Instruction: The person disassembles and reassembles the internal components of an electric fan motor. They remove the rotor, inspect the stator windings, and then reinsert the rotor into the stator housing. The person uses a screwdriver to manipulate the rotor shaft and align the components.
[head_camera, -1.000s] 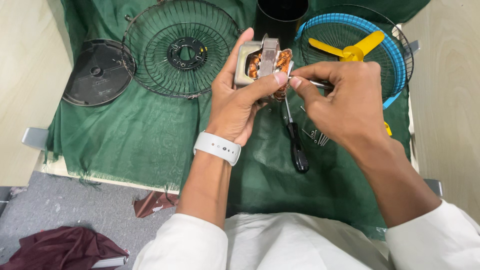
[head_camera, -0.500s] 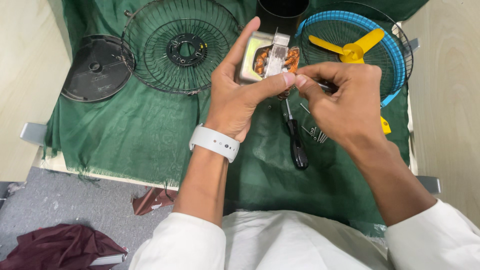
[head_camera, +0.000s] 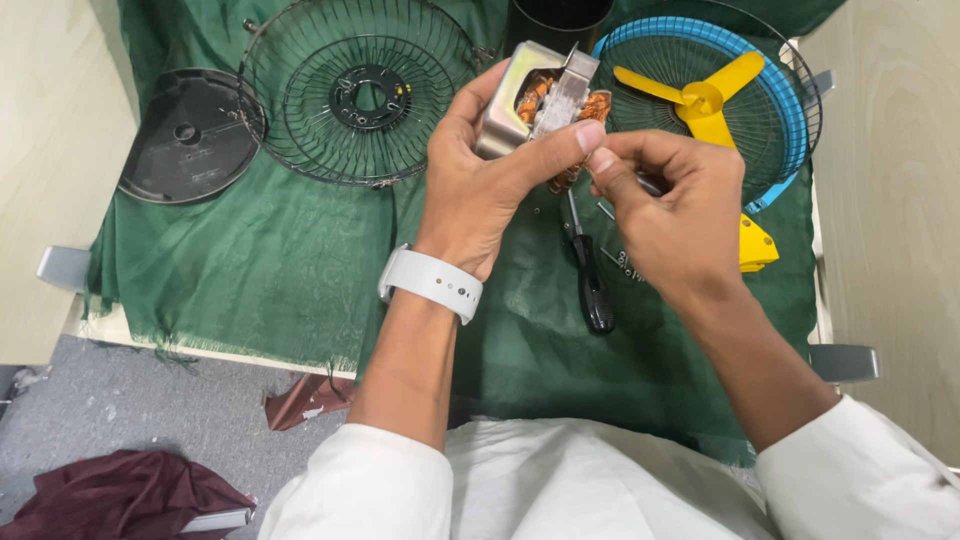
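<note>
A green cloth (head_camera: 270, 260) covered the table, and most things lay on it. At the upper right lay a round blue fan guard (head_camera: 770, 90) with a yellow three-blade propeller (head_camera: 700, 98) resting inside it. At the upper middle lay a black wire grille (head_camera: 360, 95), and just beside it, to the left, a flat black round cover (head_camera: 190, 135). A dark cylinder (head_camera: 560, 15) stood at the top edge, between the two guards.

The left hand (head_camera: 480, 185), with a white watch band (head_camera: 432, 284) on its wrist, was raised above the cloth and held a small fan motor (head_camera: 540, 100). The motor had a silver metal frame and copper windings. The fingers were curled around the frame and the thumb was pressed on its front side. The right hand (head_camera: 665, 205) was just beside it; its thumb and forefinger were pressed together in a pinch at the lower edge of the motor, but what they pinched was too small to tell.

Under the hands a screwdriver with black handle (head_camera: 595, 285) lay on the cloth. A small yellow plastic part (head_camera: 757, 245) lay near the right wrist.
</note>
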